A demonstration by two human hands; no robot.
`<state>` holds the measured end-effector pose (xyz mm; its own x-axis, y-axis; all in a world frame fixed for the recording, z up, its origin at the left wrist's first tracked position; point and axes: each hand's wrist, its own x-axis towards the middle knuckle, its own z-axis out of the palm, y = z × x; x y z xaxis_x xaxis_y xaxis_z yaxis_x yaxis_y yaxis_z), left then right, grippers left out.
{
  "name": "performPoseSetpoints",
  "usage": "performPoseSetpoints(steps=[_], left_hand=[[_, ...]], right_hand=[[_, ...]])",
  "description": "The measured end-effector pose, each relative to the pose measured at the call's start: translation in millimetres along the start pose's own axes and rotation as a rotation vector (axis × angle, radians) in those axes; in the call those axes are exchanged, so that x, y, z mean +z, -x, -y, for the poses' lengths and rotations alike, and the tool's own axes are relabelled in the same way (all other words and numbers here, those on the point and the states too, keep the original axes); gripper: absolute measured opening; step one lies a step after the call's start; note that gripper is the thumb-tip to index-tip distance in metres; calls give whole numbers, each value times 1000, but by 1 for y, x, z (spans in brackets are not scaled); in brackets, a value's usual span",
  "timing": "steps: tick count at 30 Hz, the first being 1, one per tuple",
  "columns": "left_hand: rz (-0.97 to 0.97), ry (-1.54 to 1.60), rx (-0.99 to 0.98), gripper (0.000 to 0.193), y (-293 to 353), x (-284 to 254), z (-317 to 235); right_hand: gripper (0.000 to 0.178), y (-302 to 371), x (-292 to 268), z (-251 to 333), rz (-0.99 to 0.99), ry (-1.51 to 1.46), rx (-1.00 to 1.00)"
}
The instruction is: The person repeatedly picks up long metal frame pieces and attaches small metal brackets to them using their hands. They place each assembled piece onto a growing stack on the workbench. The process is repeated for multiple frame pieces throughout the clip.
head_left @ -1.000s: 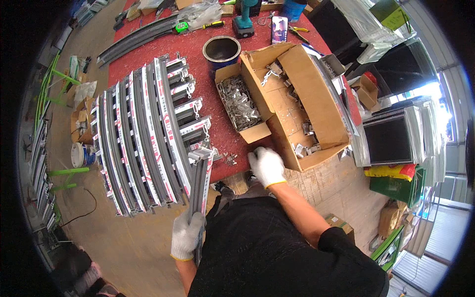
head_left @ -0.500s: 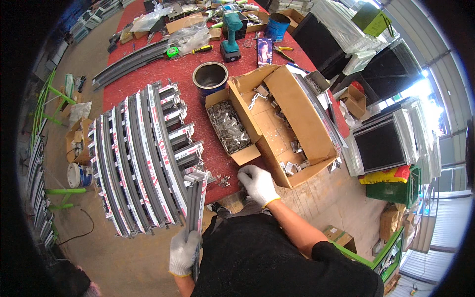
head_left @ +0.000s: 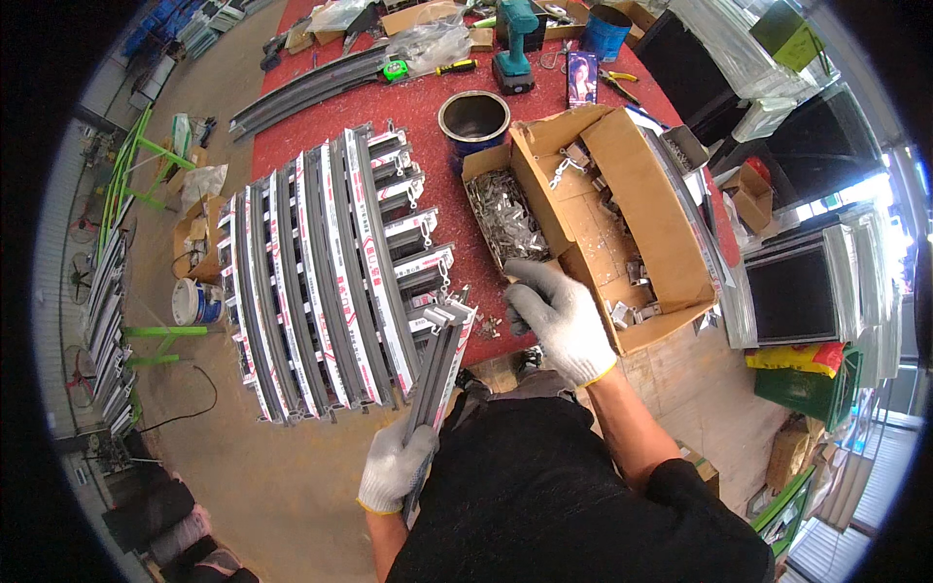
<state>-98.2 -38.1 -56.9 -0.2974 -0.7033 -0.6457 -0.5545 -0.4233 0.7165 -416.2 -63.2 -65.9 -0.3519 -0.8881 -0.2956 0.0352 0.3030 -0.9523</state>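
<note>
My left hand (head_left: pixel 397 464), in a white knit glove, is wrapped round a grey metal profile (head_left: pixel 434 374) with a white printed film. The profile slants up to the table edge, where its far end meets a small silver metal piece (head_left: pixel 443 316). My right hand (head_left: pixel 564 321), gloved too, hovers at the near end of a small cardboard box (head_left: pixel 473 175) full of small silver metal clips (head_left: pixel 507 216). Its fingers are bent but apart, with nothing visible between them. Several curved profiles (head_left: pixel 358 243) lie side by side at the table's left, over shorter crosswise pieces.
An open cardboard carton (head_left: pixel 671 209) with some metal parts stands right of the clips. Behind are a dark round can (head_left: pixel 473 119), a teal cordless drill (head_left: pixel 513 49), a phone (head_left: pixel 582 78), and pliers (head_left: pixel 619 83). Loose bits lie on the red tabletop (head_left: pixel 457 222).
The view has shifted, so the table sits further right and higher. My right hand has moved up to the clip box and its fingers have spread. My left hand still grips the profile.
</note>
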Motion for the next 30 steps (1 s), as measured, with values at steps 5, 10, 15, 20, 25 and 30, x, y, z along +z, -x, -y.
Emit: performPoseSetpoints(steps=[5,10,15,20,25,30], left_hand=[[22,12,-67,39,5,-3,-9],[55,16,-80,40,10,-8,-7],[92,35,-46,40,13,-11,-4],[75,86,-51,41,16,-8,-2],[86,99,-39,41,16,-8,2],[72,-25,-46,42,17,-8,-2]], right_hand=[[19,-8,-3,27,9,-93,-59],[16,-17,-16,41,108,136,-290],[20,-21,-21,54,220,314,-563],[18,-23,-21,59,306,477,-661],[20,-28,-20,58,356,516,-732],[25,-29,-21,58,433,647,-785]])
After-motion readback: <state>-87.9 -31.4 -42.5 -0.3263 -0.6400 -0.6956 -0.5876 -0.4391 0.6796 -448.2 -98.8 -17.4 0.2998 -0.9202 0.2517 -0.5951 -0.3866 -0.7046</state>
